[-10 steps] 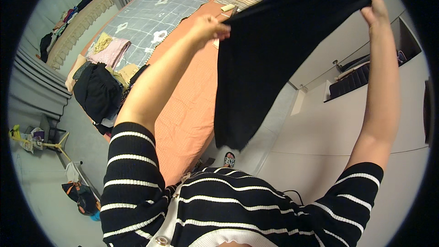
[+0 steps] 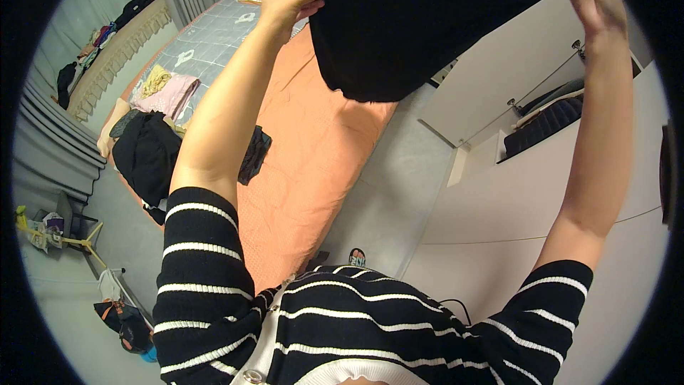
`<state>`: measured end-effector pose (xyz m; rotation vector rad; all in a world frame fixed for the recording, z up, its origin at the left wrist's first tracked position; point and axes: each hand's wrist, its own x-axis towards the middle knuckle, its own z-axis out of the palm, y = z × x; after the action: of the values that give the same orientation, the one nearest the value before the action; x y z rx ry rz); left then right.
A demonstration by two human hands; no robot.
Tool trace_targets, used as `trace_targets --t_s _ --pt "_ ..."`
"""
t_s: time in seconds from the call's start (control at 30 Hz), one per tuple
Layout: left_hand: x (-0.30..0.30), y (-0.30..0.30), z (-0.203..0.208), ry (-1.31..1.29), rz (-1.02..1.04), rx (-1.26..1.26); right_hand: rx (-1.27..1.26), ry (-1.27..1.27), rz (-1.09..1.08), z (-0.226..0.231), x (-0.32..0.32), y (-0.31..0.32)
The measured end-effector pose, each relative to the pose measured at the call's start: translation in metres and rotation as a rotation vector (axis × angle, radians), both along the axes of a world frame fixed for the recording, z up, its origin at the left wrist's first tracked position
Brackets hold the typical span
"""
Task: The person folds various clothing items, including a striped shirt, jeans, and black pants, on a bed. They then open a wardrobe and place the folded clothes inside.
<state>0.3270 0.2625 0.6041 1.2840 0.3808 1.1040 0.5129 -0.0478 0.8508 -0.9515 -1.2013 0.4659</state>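
A piece of black clothing [image 2: 420,28] is stretched out in the air in front of me, its exact kind not plain. My left hand [image 2: 291,8] pinches its left corner between thumb and fingers. At the far right, my right hand [image 2: 600,6] grips the other end, with the fingertips partly cut off by the dark rim of the picture. The cloth hangs down between both raised hands, over the side of the bed, and its upper part runs out of view.
Below lies a bed with an orange sheet [image 2: 299,150] and a grey patterned quilt [image 2: 221,28]. A heap of dark clothes [image 2: 146,153] and a folded pink cloth [image 2: 169,94] rest on its left side. To the right stands a white cabinet [image 2: 491,207] with an opening holding dark clothes [image 2: 545,125].
Both hands have risen, the left also moving left. The black clothing has swung up, its lower edge now much higher, uncovering more of the bed and floor.
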Motion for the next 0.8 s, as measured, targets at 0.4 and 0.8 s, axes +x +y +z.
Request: trace_targets --t_s 0.4,0.8 --pt "-0.186 0.004 -0.292 0.289 0.332 -0.004 -0.295 -0.099 0.481 -0.341 -0.265 0.003" --pt "-0.413 -0.34 -0.372 -0.867 0.357 -1.271 -0.964 0.289 0.91 -0.574 -0.456 -0.012"
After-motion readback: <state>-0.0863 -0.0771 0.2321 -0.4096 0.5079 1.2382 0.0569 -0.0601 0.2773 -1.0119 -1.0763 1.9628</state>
